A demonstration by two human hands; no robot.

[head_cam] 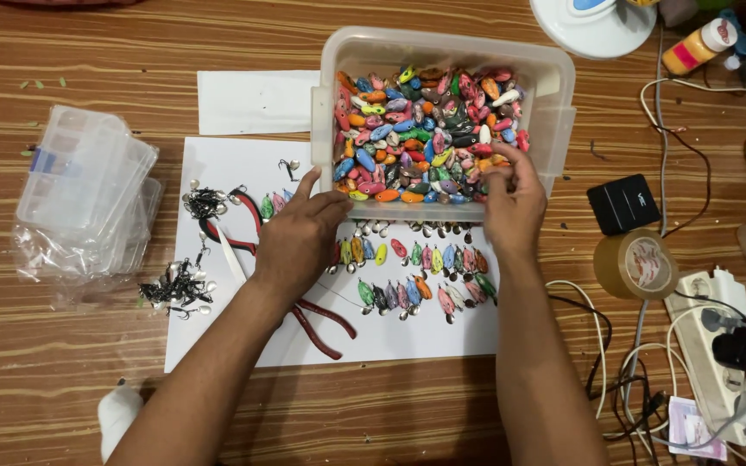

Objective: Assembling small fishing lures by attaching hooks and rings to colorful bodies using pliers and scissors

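Note:
A clear plastic tub (pixel 554 95) filled with small colourful fishing lure bodies (pixel 429 129) stands at the top middle of a wooden table. My right hand (pixel 513 207) reaches over the tub's near rim, its fingers among the lures. My left hand (pixel 300 237) rests on the white paper sheet (pixel 243 164) just left of the tub, fingers loosely curled and touching the tub's near corner. Two rows of painted lures with metal blades (pixel 420 272) lie on the sheet between my hands. Whether either hand pinches a lure is hidden.
Red-handled pliers (pixel 321 332) and piles of small black swivels (pixel 174 289) lie on the sheet at left. Clear compartment boxes in a bag (pixel 84 194) sit far left. At right are a tape roll (pixel 636 263), a black box (pixel 622 203), a power strip (pixel 718 345) and cables.

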